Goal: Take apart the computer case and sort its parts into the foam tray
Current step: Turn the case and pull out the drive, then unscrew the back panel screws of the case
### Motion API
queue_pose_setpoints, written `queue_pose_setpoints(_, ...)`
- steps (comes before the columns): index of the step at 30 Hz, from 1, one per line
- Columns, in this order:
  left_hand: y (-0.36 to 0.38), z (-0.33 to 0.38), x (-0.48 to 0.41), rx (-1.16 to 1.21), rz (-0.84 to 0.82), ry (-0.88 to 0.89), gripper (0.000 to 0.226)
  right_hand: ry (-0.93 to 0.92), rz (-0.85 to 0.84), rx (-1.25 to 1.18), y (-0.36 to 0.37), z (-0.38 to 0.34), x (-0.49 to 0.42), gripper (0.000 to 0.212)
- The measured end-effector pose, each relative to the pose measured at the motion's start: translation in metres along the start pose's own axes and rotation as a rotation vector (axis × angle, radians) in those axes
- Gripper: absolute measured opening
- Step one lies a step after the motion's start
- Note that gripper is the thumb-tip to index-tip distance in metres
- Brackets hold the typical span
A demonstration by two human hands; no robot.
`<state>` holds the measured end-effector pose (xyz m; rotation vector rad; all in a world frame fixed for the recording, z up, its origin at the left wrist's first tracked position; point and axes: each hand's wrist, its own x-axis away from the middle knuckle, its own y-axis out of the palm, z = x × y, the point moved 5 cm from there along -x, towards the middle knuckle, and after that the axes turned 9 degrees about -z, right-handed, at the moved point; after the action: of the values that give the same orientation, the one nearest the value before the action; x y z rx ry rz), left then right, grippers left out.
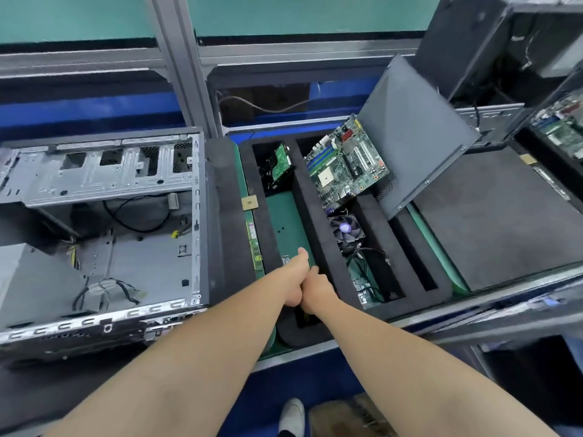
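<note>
Bench with green mat [441, 257], aluminium frame behind, teal wall. Open case [104, 222] lies on the left; foam tray [310, 200] sits just beside it in the middle, holding drive [279, 164], board [345, 162] and fan [345, 228]. Left hand [295, 279] and right hand [317, 290] touch each other over the tray's near-left slot. Fingers point down and are hidden, so the grip on either can't be told.

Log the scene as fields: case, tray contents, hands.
case: open, left of tray, cables inside
tray: black foam, long slots
drive: left slot, far end
motherboard: middle slot, far end, tilted
fan: middle slot, nearer than motherboard
panel: leaning at tray's right
left hand: over left slot, near end
right hand: touching left hand
grip: hidden
</note>
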<state>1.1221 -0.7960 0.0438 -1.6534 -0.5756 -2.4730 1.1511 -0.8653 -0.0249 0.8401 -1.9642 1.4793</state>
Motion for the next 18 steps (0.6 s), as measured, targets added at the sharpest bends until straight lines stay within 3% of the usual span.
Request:
queue_pose_setpoints(5, -0.007, 0.003, -0.009, 0.004, 0.030, 0.041, 0.078, 0.030, 0.020, -0.129, -0.001, 0.000, 0.006, 0.074)
queue_pose_setpoints(9, -0.002, 0.025, 0.009, -0.202, 0.112, 0.150, 0.063, -0.068, 0.060, -0.237, -0.021, -0.011, 0.015, 0.042)
queue_pose_setpoints(11, -0.002, 0.044, 0.023, -0.321, 0.168, 0.277, 0.052, -0.139, 0.121, -0.295, -0.038, -0.024, 0.026, 0.032)
queue_pose_setpoints(14, -0.010, 0.074, 0.054, -0.408, 0.215, 0.501, 0.019, -0.237, 0.273, -0.501, -0.069, -0.051, 0.050, 0.027)
queue_pose_setpoints(16, -0.021, 0.091, 0.082, -0.396, 0.208, 0.650, 0.013, -0.308, 0.344, -0.643, -0.088, -0.074, 0.067, 0.027)
queue_pose_setpoints(18, -0.041, 0.107, 0.115, -0.419, 0.233, 0.790, 0.020, -0.382, 0.370, -0.732, -0.103, -0.101, 0.083, 0.024)
